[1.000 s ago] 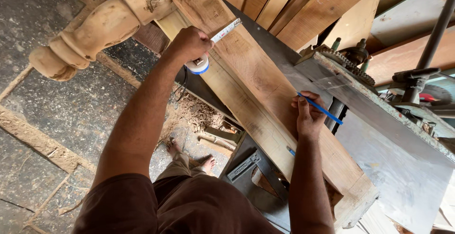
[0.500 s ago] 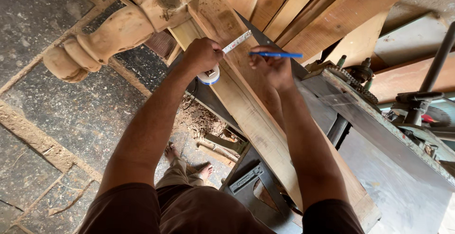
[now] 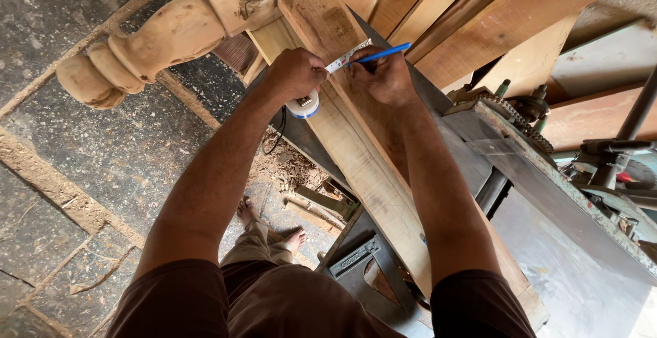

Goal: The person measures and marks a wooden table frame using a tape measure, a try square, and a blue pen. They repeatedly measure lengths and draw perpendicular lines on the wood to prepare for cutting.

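Holding the tape measure (image 3: 303, 103) in my left hand (image 3: 295, 72), fingers curled tight round the white and blue case at the near edge of the long plank (image 3: 363, 167), with the tape blade (image 3: 348, 56) pulled out across the wood toward my other hand. My right hand (image 3: 387, 76) is closed on a blue pencil (image 3: 380, 53), knuckles resting on the plank and the tip down right by the blade (can't really see the point itself, my fingers cover it). The plank lies slanted over the grey machine table (image 3: 547, 208), more boards (image 3: 479, 16) stacked behind it. A turned wooden leg (image 3: 147, 44) sticks out to the left above the stone floor (image 3: 61, 174), sawdust (image 3: 287, 167) piled by my bare feet (image 3: 274, 225)
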Motion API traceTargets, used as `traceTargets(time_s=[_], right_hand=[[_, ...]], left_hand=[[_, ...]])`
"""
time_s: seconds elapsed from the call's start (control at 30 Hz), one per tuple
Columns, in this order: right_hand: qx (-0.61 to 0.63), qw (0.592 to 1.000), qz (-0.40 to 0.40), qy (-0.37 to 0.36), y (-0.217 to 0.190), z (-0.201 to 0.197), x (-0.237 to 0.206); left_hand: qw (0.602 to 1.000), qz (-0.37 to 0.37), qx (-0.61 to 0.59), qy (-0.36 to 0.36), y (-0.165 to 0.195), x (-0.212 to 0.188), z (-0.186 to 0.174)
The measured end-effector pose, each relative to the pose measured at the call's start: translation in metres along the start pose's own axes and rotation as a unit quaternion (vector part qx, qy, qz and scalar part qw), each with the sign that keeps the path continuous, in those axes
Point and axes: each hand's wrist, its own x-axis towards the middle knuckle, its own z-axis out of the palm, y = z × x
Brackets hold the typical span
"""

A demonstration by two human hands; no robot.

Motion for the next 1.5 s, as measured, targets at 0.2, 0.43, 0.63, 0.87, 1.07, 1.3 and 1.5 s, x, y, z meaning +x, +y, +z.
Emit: traceTargets(time_s=[0.2,0.43,0.63,0.87,1.07,1.3,1.5], right_hand=[[0.002,1.0,-0.017,-0.017,-0.008,-0.002,-0.001],[-0.01,0.999,-0.008,-0.03,-0.011,-0.002,-0.002],[-0.001,0.999,-0.019,-0.03,-0.008,-0.003,-0.002],[0.032,0.999,0.02,-0.01,-0.001,-0.002,0.002],[-0.013,0.999,-0.035,-0.008,-0.002,-0.001,0.003],[-0.05,0.999,-0.008,0.004,-0.01,0.002,0.002],[0.008,1.0,0.008,0.003,0.002,0.002,-0.001]], left_hand=[[0.999,-0.035,-0.002,-0.019,0.0,0.001,0.002],[0.998,-0.052,-0.023,-0.031,-0.005,0.002,0.002],[0.998,-0.041,-0.01,-0.041,-0.006,0.004,0.002],[0.998,-0.049,-0.009,-0.042,-0.003,0.005,-0.003],[0.998,-0.05,0.002,-0.045,-0.003,0.005,-0.003],[0.996,-0.077,-0.02,-0.045,-0.004,0.003,-0.003],[0.997,-0.058,-0.003,-0.046,-0.006,0.004,0.0]])
